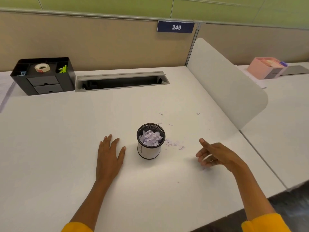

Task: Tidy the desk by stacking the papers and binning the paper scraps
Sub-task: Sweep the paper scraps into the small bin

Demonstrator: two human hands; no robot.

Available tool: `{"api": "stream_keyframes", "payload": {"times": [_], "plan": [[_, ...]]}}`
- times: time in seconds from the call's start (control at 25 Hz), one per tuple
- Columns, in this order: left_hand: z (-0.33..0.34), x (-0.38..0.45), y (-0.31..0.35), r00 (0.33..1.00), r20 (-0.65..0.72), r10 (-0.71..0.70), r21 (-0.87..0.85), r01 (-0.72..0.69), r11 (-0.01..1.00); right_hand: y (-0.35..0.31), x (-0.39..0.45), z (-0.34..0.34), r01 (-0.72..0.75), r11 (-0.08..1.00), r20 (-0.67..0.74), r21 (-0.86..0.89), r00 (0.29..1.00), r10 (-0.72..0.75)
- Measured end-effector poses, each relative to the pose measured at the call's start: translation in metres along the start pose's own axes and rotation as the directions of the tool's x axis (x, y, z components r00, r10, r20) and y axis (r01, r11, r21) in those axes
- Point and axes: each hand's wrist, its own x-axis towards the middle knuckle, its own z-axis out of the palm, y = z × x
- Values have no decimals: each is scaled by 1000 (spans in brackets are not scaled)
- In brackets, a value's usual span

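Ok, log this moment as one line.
left hand flat on desk | right hand curled, contents unclear | mesh bin holds scraps | loose scraps right of bin

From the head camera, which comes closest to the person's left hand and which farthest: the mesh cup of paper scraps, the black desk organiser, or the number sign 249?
Measured from the left hand, which lies flat on the desk:
1. Mesh cup of paper scraps, just to the hand's right.
2. Black desk organiser, at the desk's back left, against the partition.
3. Number sign 249, high on the partition, beyond and to the right.
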Motion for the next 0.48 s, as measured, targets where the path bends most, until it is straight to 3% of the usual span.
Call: {"api": "stream_keyframes", "payload": {"times": [0.08,0.16,0.36,0.48], "plan": [[-1,-1,2,1000,1,-2,-2,2,1000,15,0,-3,-83,996,88,19,993,81],[-1,-1,2,1000,1,8,2,-8,1000,20,2,3,-81,992,137,102,988,66],[-1,-2,1,1000,8,5,-3,-5,1000,9,21,40,92,901,76,424,988,-137],[-2,-2,3,1000,14,-3,-12,3,1000,4,23,62,191,830,34,524,969,-244]]}}
